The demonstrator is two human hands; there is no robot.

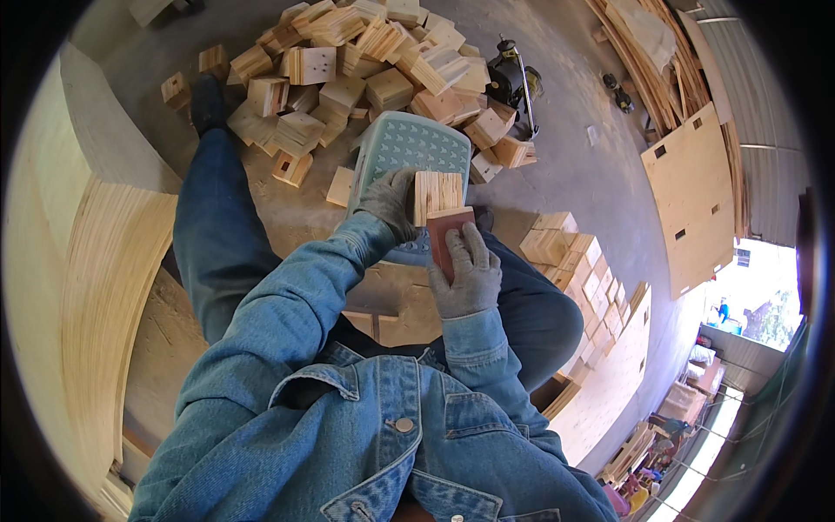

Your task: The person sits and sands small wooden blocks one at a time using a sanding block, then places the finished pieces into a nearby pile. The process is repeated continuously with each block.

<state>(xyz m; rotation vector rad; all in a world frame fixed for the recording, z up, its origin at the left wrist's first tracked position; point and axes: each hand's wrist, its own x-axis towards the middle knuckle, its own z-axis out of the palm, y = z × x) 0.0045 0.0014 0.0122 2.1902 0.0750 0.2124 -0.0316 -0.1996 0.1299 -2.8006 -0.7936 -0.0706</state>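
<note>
My left hand [389,205], in a grey glove, grips a pale layered plywood block [437,192] by its left side, above a light green plastic stool [413,139]. In my right hand [468,277], also gloved, is a sanding block [445,237] with a flat reddish-brown face and a pale wood edge at its top. The fingers press on that face. The sanding block's upper end meets the lower right edge of the plywood block. How far its underside touches the wood is hidden.
A loose heap of wooden blocks [344,91] lies beyond the stool. Stacked blocks [587,270] stand at the right by my knee. A tall plywood stack [113,287] rises at the left. A dark tool with a metal bar [526,91] lies beside the heap; plywood sheets [691,200] lean farther right.
</note>
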